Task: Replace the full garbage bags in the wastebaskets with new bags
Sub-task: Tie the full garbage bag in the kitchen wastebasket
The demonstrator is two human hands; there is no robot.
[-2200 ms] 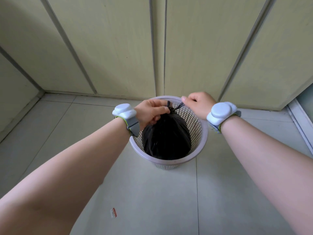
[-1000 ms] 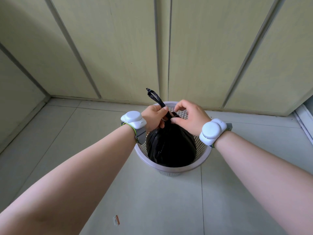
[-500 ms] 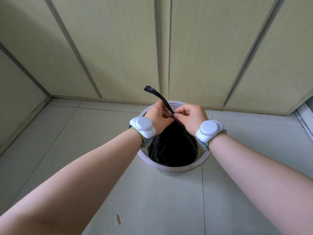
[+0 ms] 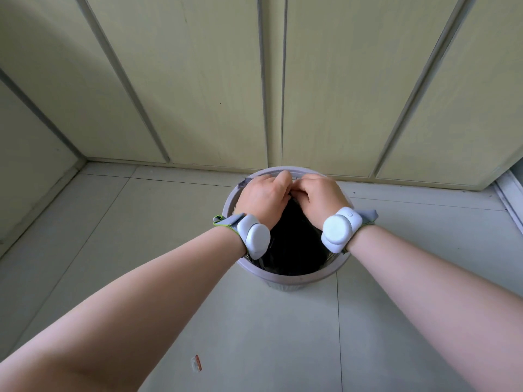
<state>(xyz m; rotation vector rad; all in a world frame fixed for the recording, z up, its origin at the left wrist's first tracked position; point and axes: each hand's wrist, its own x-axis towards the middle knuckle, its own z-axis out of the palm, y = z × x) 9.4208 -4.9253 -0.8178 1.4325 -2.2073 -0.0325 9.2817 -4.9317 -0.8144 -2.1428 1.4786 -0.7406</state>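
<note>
Tiled floor point(image 4: 283, 340), panelled wall point(image 4: 198, 80). Garbage bag point(image 4: 294, 241) seated in wastebasket point(image 4: 294, 279), long axis upright. Neck gripped by left hand point(image 4: 263, 199) and right hand point(image 4: 319, 198), both curled, directly above bag, equally near.

Straight ahead, pale yellow-green panelled wall point(image 4: 203, 80), split by narrow grey vertical strips point(image 4: 262, 80). At left, second wall point(image 4: 25, 165) of the same colour, meeting the first in a corner. Below, light grey floor point(image 4: 135, 227) of large tiles with thin dark joints point(image 4: 338, 321). Near the bottom edge, small red-and-white scrap point(image 4: 196, 363) flat on a tile. At far right, white frame edge point(image 4: 510, 199). Soft, even light.
</note>
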